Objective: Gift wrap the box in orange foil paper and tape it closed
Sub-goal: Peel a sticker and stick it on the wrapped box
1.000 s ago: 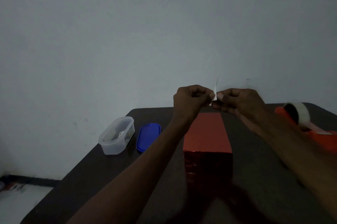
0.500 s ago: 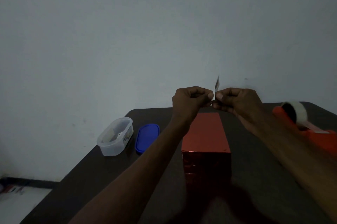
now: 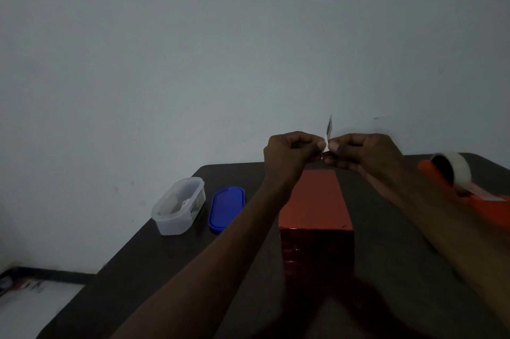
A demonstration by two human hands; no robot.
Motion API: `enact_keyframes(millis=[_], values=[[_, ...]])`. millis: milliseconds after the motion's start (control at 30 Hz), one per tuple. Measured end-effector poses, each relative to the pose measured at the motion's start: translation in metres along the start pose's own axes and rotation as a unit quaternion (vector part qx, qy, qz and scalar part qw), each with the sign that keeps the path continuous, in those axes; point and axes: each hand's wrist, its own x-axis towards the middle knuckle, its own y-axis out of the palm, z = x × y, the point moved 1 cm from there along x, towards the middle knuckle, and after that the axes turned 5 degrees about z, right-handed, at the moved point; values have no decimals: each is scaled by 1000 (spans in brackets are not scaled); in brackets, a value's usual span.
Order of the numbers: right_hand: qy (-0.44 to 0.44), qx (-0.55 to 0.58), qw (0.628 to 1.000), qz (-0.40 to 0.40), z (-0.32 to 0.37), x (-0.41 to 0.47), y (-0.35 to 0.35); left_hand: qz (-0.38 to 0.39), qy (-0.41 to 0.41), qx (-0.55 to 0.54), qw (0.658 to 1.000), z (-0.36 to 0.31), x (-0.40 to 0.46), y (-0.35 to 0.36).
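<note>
Orange foil covered the box (image 3: 314,200), which stood on the dark table (image 3: 138,269) near its middle, long side running away from the camera; the near end face lay in shadow and showed creased foil.

Left hand (image 3: 287,156): raised above the far end of the box, fingers curled, thumb and forefinger pinching a small white strip (image 3: 327,131), apparently a piece of tape.

Right hand (image 3: 364,153): level with the left and almost touching it, fingers curled, pinching the same strip from the other side. The strip stood upright between the two thumbs, its upper end free against the wall (image 3: 248,34).

Tape dispenser (image 3: 474,195): orange body with a roll of clear tape, on the table to the right of the box, partly hidden behind the right forearm.

Clear plastic container (image 3: 179,206): open, on the table well left of the box, contents too dim to tell.

Blue lid (image 3: 226,207): oval, lying flat just beside the container, between it and the box.

Floor (image 3: 33,308): pale, seen at lower left past the table edge.
</note>
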Motion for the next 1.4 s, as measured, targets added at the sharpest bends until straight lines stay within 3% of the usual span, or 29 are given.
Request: enact_keyframes(millis=[300, 567, 767, 1133, 1400], values=[[16, 34, 999, -1, -2, 0, 0, 7, 4, -7, 1000, 3, 0, 0], [10, -5, 1000, -9, -4, 3, -5, 38, -13, -39, 998, 5, 1, 1], [-2, -53, 999, -6, -4, 6, -7, 85, -57, -104, 989, 2, 3, -1], [-10, -29, 999, 15, 4, 2, -3, 144, -110, -184, 966, 9, 4, -3], [-12, -8, 999, 28, 7, 0, -1, 131, -102, -214, 963, 9, 1, 5]])
